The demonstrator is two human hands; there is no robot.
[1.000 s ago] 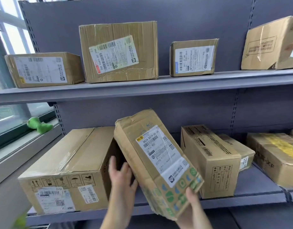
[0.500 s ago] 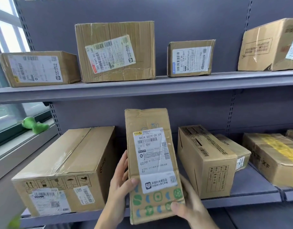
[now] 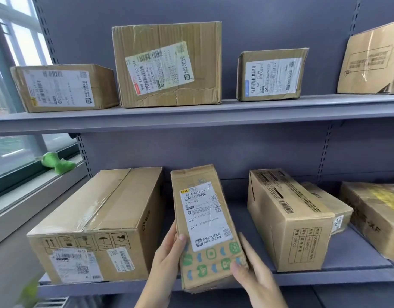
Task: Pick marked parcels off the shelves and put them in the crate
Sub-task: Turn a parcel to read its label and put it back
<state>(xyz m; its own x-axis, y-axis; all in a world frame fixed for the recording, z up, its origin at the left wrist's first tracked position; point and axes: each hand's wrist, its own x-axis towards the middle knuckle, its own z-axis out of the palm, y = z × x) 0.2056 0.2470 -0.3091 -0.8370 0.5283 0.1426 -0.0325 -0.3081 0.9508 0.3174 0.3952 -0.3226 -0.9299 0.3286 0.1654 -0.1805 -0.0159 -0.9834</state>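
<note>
Head view, lower centre of the frame: a narrow cardboard parcel (image 3: 205,227) is held up in front of the lower shelf (image 3: 358,266), its long axis running nearly up and down the picture, the top end leaning slightly left and away toward the shelf's back panel. Its broad face is turned to the camera, carrying a white shipping label (image 3: 206,215) whose print reads upright, with green and blue printed shapes along the bottom end. The left hand (image 3: 167,258) grips the parcel's left edge, thumb pressed on the front by the label's lower corner, the other fingers wrapped out of sight behind. The right hand (image 3: 252,272) closes on the lower right corner, thumb on the front face and fingers along the right side. The bottom end overlaps the shelf's front lip; whether it touches the lip cannot be told. To the left on the same shelf sits a large taped box (image 3: 96,227), to the right a printed carton (image 3: 289,221), both just beside the parcel. Along the upper shelf (image 3: 191,116) four more boxes stand, the tallest box (image 3: 167,63) in the upper middle with its label tilted.
</note>
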